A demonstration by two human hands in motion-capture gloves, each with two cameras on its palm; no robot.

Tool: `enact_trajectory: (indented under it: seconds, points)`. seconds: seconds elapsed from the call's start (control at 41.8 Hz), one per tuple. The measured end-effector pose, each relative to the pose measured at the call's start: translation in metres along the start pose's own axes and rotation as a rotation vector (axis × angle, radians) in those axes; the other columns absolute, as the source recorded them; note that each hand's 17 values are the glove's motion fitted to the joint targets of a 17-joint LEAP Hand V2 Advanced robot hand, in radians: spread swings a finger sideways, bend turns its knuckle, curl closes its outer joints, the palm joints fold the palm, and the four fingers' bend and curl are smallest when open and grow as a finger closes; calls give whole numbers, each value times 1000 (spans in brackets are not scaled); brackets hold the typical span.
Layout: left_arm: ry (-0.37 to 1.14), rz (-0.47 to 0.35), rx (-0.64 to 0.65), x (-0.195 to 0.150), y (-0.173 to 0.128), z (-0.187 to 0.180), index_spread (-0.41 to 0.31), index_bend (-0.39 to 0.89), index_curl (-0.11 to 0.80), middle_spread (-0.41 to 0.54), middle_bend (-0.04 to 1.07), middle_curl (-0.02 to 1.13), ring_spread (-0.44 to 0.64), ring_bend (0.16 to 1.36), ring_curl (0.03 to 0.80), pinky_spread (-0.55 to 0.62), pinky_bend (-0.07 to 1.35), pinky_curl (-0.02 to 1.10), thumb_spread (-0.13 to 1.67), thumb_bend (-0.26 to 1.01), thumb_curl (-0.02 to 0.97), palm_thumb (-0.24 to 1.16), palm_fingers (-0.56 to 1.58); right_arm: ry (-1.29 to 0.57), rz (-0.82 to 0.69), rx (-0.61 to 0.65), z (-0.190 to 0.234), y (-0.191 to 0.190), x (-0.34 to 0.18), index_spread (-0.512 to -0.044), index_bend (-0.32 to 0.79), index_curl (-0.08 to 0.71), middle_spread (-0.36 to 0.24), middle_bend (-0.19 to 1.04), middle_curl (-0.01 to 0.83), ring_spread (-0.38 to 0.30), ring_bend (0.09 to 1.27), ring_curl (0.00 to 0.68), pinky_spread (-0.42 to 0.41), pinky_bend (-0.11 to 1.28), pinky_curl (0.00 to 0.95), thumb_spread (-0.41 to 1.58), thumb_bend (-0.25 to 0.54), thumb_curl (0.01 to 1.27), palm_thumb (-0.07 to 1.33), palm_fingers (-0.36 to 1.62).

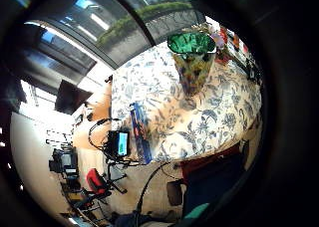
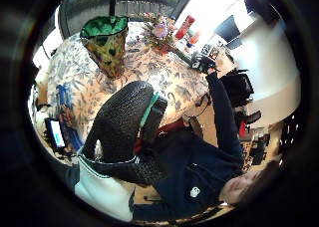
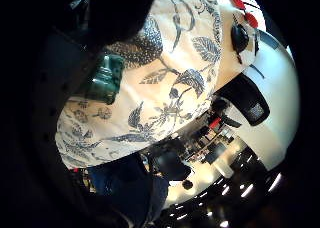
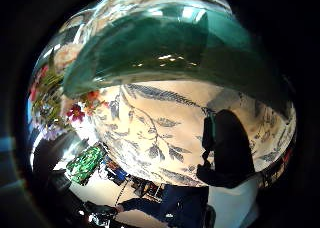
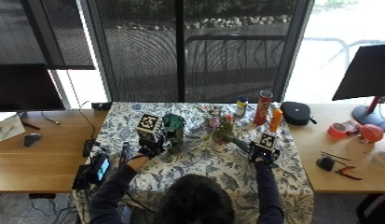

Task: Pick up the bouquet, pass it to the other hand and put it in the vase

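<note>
The bouquet [image 5: 220,125] lies on the flowered tablecloth [image 5: 210,168], its pink and purple blooms pointing away from me and its green stems [image 5: 240,145] running towards my right hand. My right hand [image 5: 261,151] is down at the stem end and grips the stems [image 4: 165,43], which fill the right thumb side palm view; the blooms [image 4: 47,95] show beside them. The dark green vase [image 5: 173,128] stands upright left of the bouquet. My left hand [image 5: 150,148] hovers just left of the vase [image 1: 192,62] with fingers [image 2: 124,122] loosely curled, holding nothing.
Behind the bouquet stand a red tube can [image 5: 264,107], an orange bottle [image 5: 276,119] and a small bottle [image 5: 242,106]. A black case [image 5: 296,112] lies to their right. A dark box [image 5: 125,151] and a small screen device [image 5: 99,169] sit at the table's left edge.
</note>
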State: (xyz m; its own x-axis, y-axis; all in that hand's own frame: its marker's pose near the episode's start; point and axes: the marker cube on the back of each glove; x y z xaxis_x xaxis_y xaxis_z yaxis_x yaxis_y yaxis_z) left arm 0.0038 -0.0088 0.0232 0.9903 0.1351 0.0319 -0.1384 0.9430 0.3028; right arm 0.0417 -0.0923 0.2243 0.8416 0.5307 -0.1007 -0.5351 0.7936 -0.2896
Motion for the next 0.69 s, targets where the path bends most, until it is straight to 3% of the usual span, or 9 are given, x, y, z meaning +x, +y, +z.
enact_trajectory:
  seconds: [0.096, 0.215, 0.311, 0.383, 0.478, 0.526, 0.694]
  points:
    - [16, -11, -35, -2, 0, 6, -61, 132, 269, 169, 208, 352, 295, 577, 250, 389, 377, 308, 1041, -24, 292, 177, 160, -9, 80, 14, 4, 1, 2, -246, 153, 207, -118, 346, 441, -148, 512, 353, 138, 482, 323, 1076, 11, 430, 863, 689]
    - [54, -24, -124, 0, 7, 6, -52, 131, 269, 169, 208, 358, 299, 575, 252, 390, 377, 313, 1043, -24, 294, 177, 157, -47, 24, 8, 9, 0, -5, -256, 269, 276, -131, 368, 458, -175, 472, 353, 129, 340, 291, 1074, 34, 445, 950, 837]
    - [62, -29, -151, -1, 8, 6, -50, 135, 269, 169, 209, 361, 300, 573, 252, 390, 371, 314, 1047, -23, 294, 179, 163, -71, -16, 58, 6, 3, -14, -250, 264, 307, -138, 369, 472, -199, 487, 368, 120, 272, 283, 996, 27, 480, 994, 881]
    - [54, -34, -162, -2, 9, 5, -49, 140, 272, 168, 203, 363, 298, 571, 253, 390, 374, 316, 1056, -17, 296, 193, 175, -61, -16, 45, 6, 6, -16, -251, 280, 335, -151, 376, 489, -221, 518, 390, 67, 221, 276, 905, 35, 516, 1055, 940]
    - [64, -46, -199, -2, 11, 5, -44, 141, 275, 168, 195, 365, 296, 571, 256, 384, 372, 320, 1067, -18, 296, 201, 183, -77, 40, 21, 8, 1, -12, -245, 168, 334, -166, 309, 485, -241, 562, 415, -129, 397, 327, 756, 2, 556, 1064, 1159]
    - [70, -48, -209, -1, 13, 3, -43, 141, 276, 168, 195, 366, 295, 571, 258, 384, 367, 320, 1068, -21, 295, 200, 182, -86, 55, -1, 9, 1, -11, -247, 178, 350, -173, 308, 494, -246, 545, 418, -150, 399, 337, 718, -5, 570, 1075, 1119]
    - [86, -47, -163, 2, 11, -1, -41, 137, 278, 167, 193, 368, 287, 569, 263, 377, 370, 326, 1080, -21, 294, 206, 187, -79, 2, 26, 4, 6, -13, -236, 124, 348, -179, 352, 538, -233, 670, 483, -219, 479, 406, 650, -13, 613, 1090, 1196]
